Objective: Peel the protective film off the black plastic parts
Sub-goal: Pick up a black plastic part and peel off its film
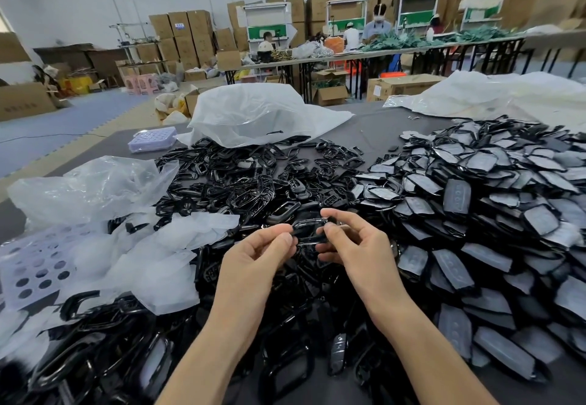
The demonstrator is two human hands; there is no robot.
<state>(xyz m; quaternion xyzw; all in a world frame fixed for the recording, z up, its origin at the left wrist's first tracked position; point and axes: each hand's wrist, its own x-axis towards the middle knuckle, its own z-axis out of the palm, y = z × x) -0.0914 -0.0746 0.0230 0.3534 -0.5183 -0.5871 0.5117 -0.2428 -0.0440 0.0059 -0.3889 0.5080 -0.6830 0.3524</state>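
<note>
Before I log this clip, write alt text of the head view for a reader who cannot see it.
The left hand and right hand each pinch one end of a black plastic part above a heaped table. Film-covered parts are piled at right, bare black frames behind, crumpled clear film at left.

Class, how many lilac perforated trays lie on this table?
2: the near tray at the left edge, beside film scraps; the far tray beside the white bag. Others may be buried.
</note>
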